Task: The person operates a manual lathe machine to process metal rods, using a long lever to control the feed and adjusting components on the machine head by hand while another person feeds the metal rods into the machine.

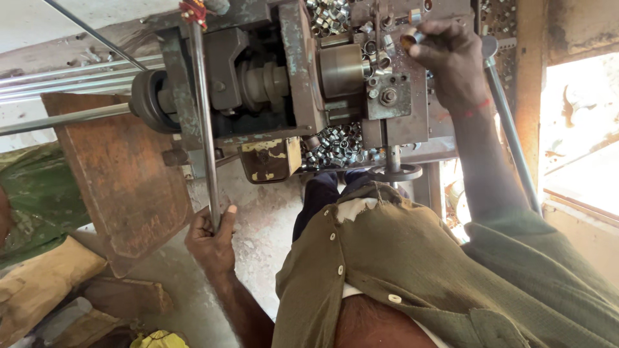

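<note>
Left hand (209, 240): fingers closed around the lower end of a long steel lever rod (204, 122), near the olive shirt (400, 258); rod runs up to a red-tipped pivot at the machine top; rusty metal plate (116, 174) just beside it, leaning over the concrete floor (258, 225); right hand (451, 61): reaching onto the lathe-like machine (284, 84), fingertips pinching a small metal ring (409, 40); loose heap of finished metal rings (335, 145) in the tray below the chuck (342, 69).
</note>
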